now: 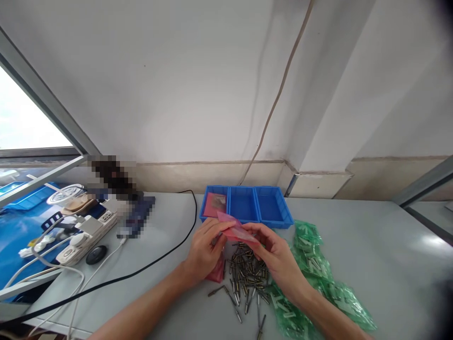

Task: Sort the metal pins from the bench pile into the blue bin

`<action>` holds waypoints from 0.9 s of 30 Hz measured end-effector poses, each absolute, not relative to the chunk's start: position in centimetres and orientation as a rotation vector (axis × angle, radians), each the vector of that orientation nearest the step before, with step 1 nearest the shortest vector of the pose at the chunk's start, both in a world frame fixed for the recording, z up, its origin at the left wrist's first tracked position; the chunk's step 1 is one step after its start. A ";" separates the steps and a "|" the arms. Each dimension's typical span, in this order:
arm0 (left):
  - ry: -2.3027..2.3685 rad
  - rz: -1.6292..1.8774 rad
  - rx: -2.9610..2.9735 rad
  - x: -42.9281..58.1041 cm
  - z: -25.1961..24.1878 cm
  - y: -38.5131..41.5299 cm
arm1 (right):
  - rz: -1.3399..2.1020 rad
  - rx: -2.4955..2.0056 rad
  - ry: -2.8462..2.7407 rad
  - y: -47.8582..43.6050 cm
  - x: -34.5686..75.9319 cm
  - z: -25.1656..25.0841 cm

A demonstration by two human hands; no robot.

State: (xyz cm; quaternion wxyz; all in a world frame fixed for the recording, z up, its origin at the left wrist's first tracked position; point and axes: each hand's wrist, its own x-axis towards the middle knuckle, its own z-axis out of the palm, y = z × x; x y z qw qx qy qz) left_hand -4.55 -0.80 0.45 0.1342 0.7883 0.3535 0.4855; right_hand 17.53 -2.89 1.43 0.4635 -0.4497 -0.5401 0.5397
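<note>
Both my hands hold a small pink plastic bag (235, 230) up over the table. My left hand (205, 250) pinches its left side with closed fingers. My right hand (278, 255) grips its right side from below, fingers curled. Right beneath them lies a pile of several small metal pins (246, 276), some scattered toward the front. Another pink bag (216, 273) lies under my left hand.
A blue three-compartment tray (269, 208) stands behind my hands, a pink bag in its left cell. Green bags (318, 274) are heaped at the right. A black cable (166, 250) crosses the grey table (389, 264). A white power strip (88, 233) with plugs sits at the left.
</note>
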 end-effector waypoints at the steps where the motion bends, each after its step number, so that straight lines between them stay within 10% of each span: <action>1: 1.070 1.405 2.268 -4.4 0.6 -0.8 | 1.305 -1.120 -1.333 -2.9 17.5 1.4; 27: 0.991 1.138 2.390 -4.9 0.5 -1.3 | 1.528 -1.052 -0.885 -2.5 17.4 1.3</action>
